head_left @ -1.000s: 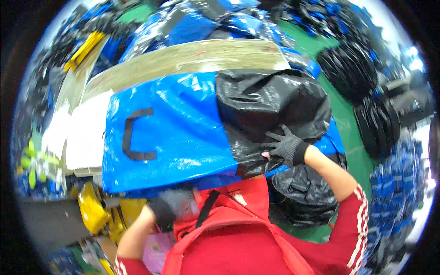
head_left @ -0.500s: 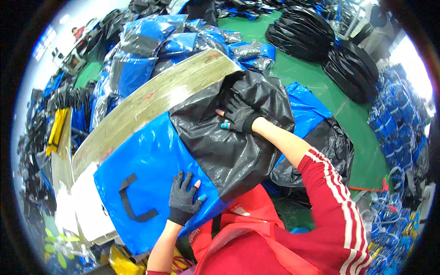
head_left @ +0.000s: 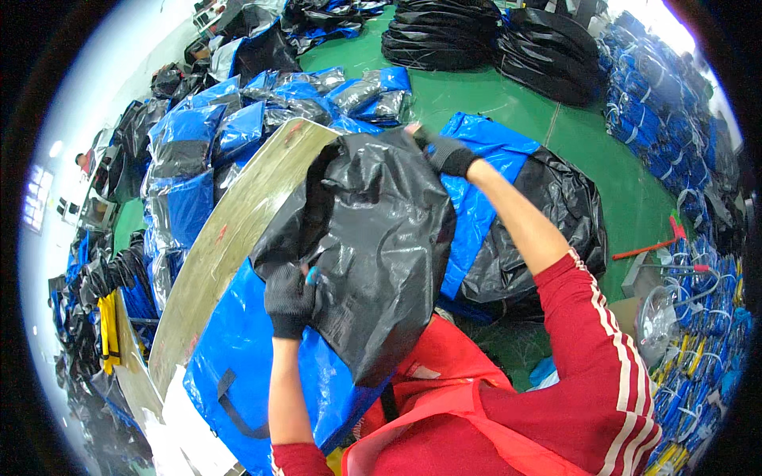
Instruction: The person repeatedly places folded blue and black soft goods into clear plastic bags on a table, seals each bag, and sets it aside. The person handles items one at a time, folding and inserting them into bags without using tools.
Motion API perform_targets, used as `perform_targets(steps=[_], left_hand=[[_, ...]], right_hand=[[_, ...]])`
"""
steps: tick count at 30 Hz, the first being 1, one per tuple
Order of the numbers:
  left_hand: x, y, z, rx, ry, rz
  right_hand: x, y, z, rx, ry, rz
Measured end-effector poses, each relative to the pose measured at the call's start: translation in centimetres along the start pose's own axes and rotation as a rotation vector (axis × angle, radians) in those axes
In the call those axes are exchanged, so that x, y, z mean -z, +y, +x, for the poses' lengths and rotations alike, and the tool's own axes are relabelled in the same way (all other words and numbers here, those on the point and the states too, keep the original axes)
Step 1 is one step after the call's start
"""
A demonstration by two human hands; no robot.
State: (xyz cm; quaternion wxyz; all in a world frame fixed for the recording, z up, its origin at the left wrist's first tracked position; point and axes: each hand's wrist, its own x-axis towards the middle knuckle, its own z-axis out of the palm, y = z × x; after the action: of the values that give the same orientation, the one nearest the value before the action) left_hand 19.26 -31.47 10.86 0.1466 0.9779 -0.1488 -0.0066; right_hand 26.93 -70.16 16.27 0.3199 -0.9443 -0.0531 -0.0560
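Observation:
A glossy black plastic bag (head_left: pixel 373 246) is pulled over the end of a blue woven bag (head_left: pixel 246 373) with a black strap handle, lying on a long worn metal-topped table (head_left: pixel 238 230). My left hand (head_left: pixel 288 300), in a black glove, grips the near edge of the black bag. My right hand (head_left: pixel 446 151), also gloved, holds the bag's far upper edge, arm stretched out. Both sleeves are red with white stripes.
Piles of blue and black packed bags (head_left: pixel 238 119) lie beyond the table on the green floor. Stacks of black bags (head_left: pixel 508 44) sit at the back. Another black bag (head_left: pixel 548 230) and blue sheet (head_left: pixel 484 190) lie to the right. Blue bundles (head_left: pixel 698 317) line the right edge.
The black bag has been drawn further over the blue bag. My left hand moved from the blue bag onto the black bag's edge, and my right hand reached farther away.

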Motion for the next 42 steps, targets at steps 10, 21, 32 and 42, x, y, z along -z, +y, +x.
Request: perform_targets(steps=[10,21,32,42], left_hand=[[-4.9,1.4,8.0,-0.383,0.391,-0.102],[-1.9,0.5,8.1,-0.236,0.266,-0.266],[-7.7,1.5,4.9,-0.372,-0.009,0.130],[-7.7,9.2,6.8,-0.512,0.180,0.101]], right_hand=[[-5.7,-0.1,-2.1,0.575,-0.174,0.144],[-8.2,1.1,4.1,0.661,-0.467,0.293],[-9.1,1.4,5.4,0.240,0.377,0.182],[-9.1,7.2,-3.0,0.378,0.159,-0.049]])
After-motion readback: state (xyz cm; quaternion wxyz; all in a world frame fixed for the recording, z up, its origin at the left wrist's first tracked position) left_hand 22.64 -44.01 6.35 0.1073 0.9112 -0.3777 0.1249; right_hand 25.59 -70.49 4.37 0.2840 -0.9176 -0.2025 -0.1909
